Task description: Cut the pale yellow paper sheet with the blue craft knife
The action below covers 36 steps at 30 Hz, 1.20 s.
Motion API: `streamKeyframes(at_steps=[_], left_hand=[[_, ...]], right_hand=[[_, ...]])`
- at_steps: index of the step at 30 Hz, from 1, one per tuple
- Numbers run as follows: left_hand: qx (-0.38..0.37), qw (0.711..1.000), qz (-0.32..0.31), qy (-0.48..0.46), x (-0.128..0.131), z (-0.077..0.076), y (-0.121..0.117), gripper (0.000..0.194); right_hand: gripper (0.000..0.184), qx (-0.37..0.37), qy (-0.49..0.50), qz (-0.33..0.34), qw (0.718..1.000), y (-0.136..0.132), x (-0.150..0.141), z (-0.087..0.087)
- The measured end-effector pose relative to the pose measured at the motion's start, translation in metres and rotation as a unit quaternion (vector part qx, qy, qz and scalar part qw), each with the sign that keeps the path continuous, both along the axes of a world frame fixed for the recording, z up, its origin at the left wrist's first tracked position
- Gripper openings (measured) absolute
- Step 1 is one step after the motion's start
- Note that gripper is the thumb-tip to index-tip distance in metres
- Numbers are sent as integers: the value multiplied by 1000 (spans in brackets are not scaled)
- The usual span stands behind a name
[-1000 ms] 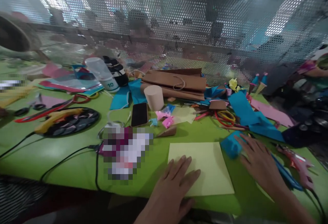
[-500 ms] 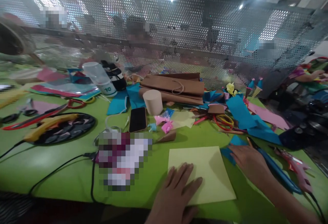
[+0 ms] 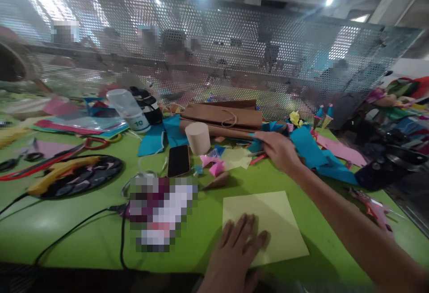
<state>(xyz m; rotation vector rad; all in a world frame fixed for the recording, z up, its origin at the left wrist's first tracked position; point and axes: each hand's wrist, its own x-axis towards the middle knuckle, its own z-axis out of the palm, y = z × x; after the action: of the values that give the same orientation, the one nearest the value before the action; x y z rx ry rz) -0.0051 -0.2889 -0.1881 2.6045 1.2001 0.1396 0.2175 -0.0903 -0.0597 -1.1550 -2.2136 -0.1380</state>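
My left hand (image 3: pixel 234 252) lies flat with fingers spread on the near corner of a pale yellow square sheet (image 3: pixel 281 221) on the green table (image 3: pixel 67 208). My right hand (image 3: pixel 279 150) is stretched forward, palm down and fingers extended to the left, over the clutter of paper scraps beside a blue sheet (image 3: pixel 306 147). A teal scrap shows at its fingertips. Whatever lies under the palm is hidden. Small pink folded pieces (image 3: pixel 212 163) lie just left of that hand.
A beige cylinder (image 3: pixel 197 138), a dark phone (image 3: pixel 178 160) and brown paper bags (image 3: pixel 223 116) sit mid-table. A yellow glue gun (image 3: pixel 56 176) rests on a black plate at left, with cables (image 3: pixel 67 228) trailing. A pink glue gun (image 3: pixel 372 205) lies right. A perforated metal screen (image 3: pixel 234 47) backs the table.
My right hand left the blue piece near the sheet's right edge and reached forward and left into the clutter. The left hand stayed on the yellow sheet. The view tilted up.
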Motion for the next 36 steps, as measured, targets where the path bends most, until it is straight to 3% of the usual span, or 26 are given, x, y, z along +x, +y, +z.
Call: streamKeyframes(at_steps=[3,5,11,15,18,22,25,30,32,36], left_hand=[[17,1000,-5,-4,-3,-1,2,93],[34,999,-7,-13,-5,0,4,92],[55,997,-35,-34,-4,1,9,89],[64,995,-56,-47,2,3,12,87],[55,996,-62,-35,9,9,12,85],[33,997,-61,-16,17,18,13,84],[25,998,-51,-13,23,24,14,83],[16,1000,-20,-8,32,30,21,77],[29,999,-13,-9,33,29,23,73],[57,998,-8,-6,30,21,27,66]], right_hand=[[57,-41,-48,-6,998,8,6,-15],[55,-60,-59,-38,996,-7,30,-21],[34,-110,-77,-202,970,-99,149,-23],[35,-146,-124,-286,939,-148,204,-43],[34,-157,-168,-319,920,-169,215,-66],[39,-152,-208,-354,899,-177,208,-89],[44,-149,-219,-383,885,-176,201,-92],[48,-135,-190,-440,867,-188,208,-80],[51,-124,-149,-441,876,-200,218,-74],[54,-144,-54,-312,937,-230,231,-75]])
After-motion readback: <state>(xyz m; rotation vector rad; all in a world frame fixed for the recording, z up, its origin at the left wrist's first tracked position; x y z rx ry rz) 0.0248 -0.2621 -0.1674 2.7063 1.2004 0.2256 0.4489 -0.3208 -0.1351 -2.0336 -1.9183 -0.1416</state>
